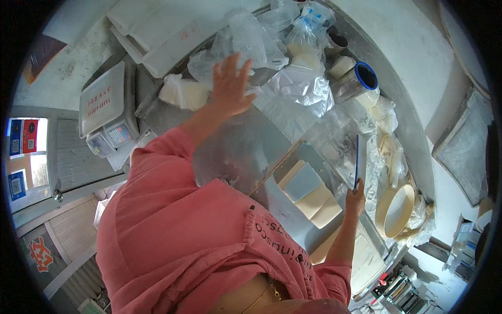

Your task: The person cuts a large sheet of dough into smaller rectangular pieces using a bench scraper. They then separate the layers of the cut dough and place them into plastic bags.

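My left hand reaches out over the metal counter with fingers spread and nothing in it. It is nearest to a crumpled clear plastic bag and a bagged pale block. My right hand grips a long, thin, flat tool with a blue edge, seen nearly edge-on; its exact kind is unclear. Left of that hand, pale cream slabs lie in a row, with a grey-blue rectangular patch among them. A larger pale slab lies partly behind my right forearm.
Clear plastic sheeting and a clear cylinder with a blue rim stand at the back. A round, pale hoop-like container is at the right. Lidded plastic boxes sit at the left, beside a door.
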Demonstrator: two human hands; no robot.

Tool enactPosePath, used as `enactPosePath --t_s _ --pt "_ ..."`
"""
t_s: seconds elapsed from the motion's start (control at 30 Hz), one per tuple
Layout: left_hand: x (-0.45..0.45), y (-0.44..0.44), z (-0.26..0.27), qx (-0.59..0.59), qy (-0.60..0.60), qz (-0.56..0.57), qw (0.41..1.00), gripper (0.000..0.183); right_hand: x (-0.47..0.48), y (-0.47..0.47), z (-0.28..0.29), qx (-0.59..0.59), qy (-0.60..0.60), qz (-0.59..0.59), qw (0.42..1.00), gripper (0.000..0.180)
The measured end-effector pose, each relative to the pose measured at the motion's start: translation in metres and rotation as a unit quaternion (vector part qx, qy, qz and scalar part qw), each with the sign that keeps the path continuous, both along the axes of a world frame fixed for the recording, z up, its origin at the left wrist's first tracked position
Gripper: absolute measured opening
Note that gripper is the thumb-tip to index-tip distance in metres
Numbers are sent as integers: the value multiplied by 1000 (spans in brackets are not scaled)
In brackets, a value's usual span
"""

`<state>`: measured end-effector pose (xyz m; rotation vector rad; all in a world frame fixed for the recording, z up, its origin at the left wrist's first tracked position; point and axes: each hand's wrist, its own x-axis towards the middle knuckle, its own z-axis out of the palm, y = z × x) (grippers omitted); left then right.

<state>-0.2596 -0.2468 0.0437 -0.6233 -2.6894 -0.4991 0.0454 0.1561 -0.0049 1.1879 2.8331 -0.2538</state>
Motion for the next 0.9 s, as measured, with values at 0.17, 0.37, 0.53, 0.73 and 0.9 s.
enactPosePath --t_s 0.17,0.37,0.53,0.73,0.9 --pt "-18 -50 -2 -201 -93 -27 975 97 -34 -15 4 141 -44 67 987 55" --pt "-112 -27 -15 -129 14 -130 983 81 -131 -47 27 1 164 263 951 45" --pt "-133 -15 -60 -271 -287 -142 908 47 -201 -93 37 -71 179 322 927 48" --pt "-74 -54 0 -284 -328 -309 846 73 -242 -72 -20 -63 198 287 935 67" --pt "-62 -56 -1 -284 -132 -262 913 99 -276 -63 -76 -88 145 153 974 81"
